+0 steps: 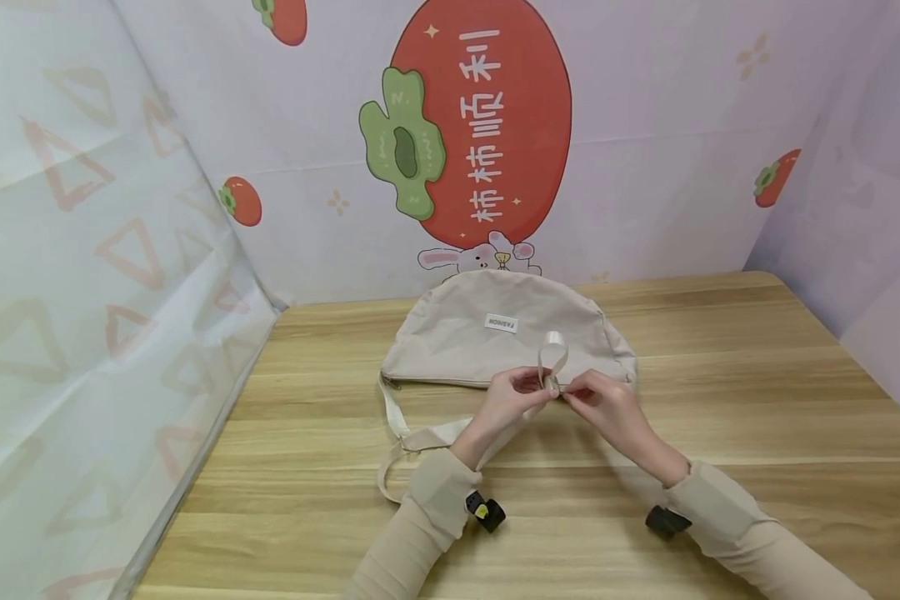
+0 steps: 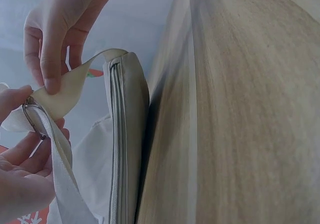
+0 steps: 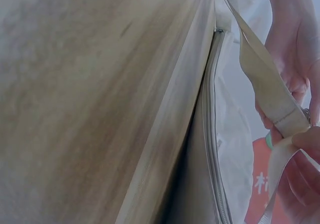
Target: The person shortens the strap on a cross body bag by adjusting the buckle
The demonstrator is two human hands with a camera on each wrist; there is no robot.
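Head view, bag: beige bag (image 1: 450,342) rests at the middle of the desk's far edge; desk (image 1: 270,467) is wood-grained.
Head view, label: white label (image 1: 502,322) on the bag face reads FASHION, inverted.
Head view, strap: beige strap (image 1: 441,433) runs from the bag's left end across the desk to the hands; one loop of it stands upright above the fingers.
Head view, hands: left hand (image 1: 504,408) and right hand (image 1: 607,408) meet before the bag's near edge, fingertips close together, both grasping the strap.
Head view, backdrop: cloth (image 1: 645,167) behind the far edge carries a large persimmon print.
Left wrist view, buckle: metal buckle (image 2: 30,121) surrounds the strap; left thumb and fingers clasp both.
Left wrist view, right fingers: bent, with the index on the flat of the strap, just beside the buckle.
Left wrist view, zipper: zipper (image 2: 117,144) runs along the bag's edge, near the desk surface.
Right wrist view, right fingers: thumb and fingers pinch the strap near the buckle.
Right wrist view, left hand: partly cropped, holding at the buckle; the strap passes in front.
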